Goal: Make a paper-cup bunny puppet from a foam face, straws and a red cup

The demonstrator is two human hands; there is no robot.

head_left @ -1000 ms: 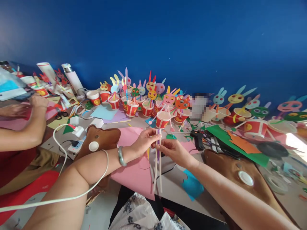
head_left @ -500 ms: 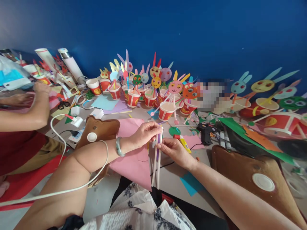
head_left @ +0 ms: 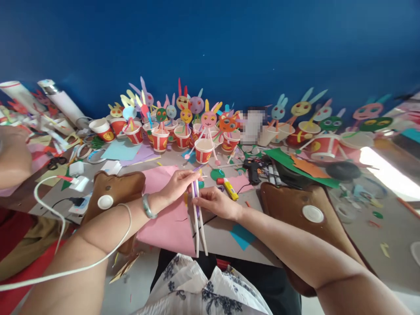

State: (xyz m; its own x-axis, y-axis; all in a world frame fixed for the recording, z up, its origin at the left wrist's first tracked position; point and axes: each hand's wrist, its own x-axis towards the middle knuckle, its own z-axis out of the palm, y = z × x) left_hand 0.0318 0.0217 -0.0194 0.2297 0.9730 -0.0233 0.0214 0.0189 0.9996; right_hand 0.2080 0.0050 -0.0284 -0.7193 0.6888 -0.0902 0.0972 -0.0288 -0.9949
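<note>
Long, narrow white strips (head_left: 202, 232), with a purple strip (head_left: 195, 190) between them, hang in front of me over the table edge. My left hand (head_left: 184, 183) is closed in a pinch on their upper ends. Slightly lower, my right hand (head_left: 217, 202) pinches the same strips from the right, thumb in front; its other fingers curl behind. Under my left wrist and beside the strips lies a pink paper sheet (head_left: 164, 232). Just right of my right hand is a yellow glue tube with a red cap (head_left: 230, 190).
Red paper cups (head_left: 204, 151) bearing paper rabbit figures (head_left: 209, 119) line the blue wall. Brown cushions (head_left: 285, 205) lie either side. A black glue gun (head_left: 253, 170), green paper (head_left: 288, 162) and scissors (head_left: 57, 162) are around. A white cable (head_left: 82, 267) crosses my left arm; a co-worker's arm (head_left: 15, 151) is far left.
The view has turned to the right, so things sit further left and more table shows at the right. Both hands keep their pinch on the strips. The co-worker's arm is less in view.
</note>
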